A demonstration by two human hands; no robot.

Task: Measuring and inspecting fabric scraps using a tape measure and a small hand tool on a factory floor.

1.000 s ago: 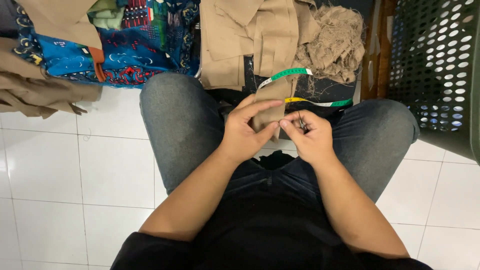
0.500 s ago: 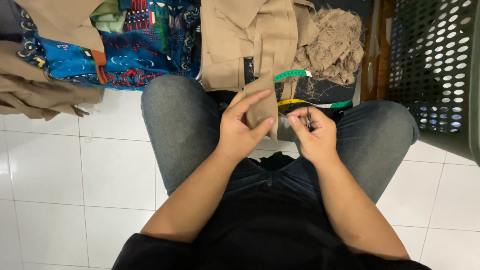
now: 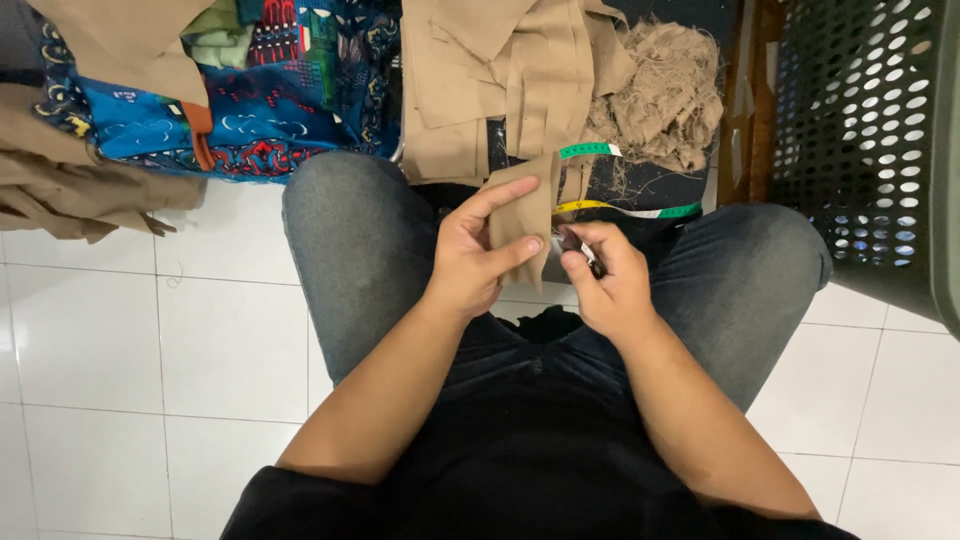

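I sit on the floor with both knees up. My left hand point(image 3: 478, 255) pinches a small tan fabric strip point(image 3: 528, 210) between thumb and fingers and holds it upright over my lap. My right hand point(image 3: 605, 275) is closed around a small dark metal tool point(image 3: 583, 250), whose tip sits just right of the strip's lower edge. A green and yellow measuring tape point(image 3: 620, 208) lies on the dark surface just beyond my hands.
Tan fabric pieces point(image 3: 500, 80) and a heap of frayed threads point(image 3: 665, 95) lie ahead. Blue patterned cloth point(image 3: 250, 110) and folded tan cloth point(image 3: 70, 190) sit at left. A dark perforated plastic basket point(image 3: 880, 150) stands at right. The floor is white tile point(image 3: 150, 350).
My left hand has raised the tan strip and turned it more upright. My right hand has drawn slightly away from it, still gripping the small tool.
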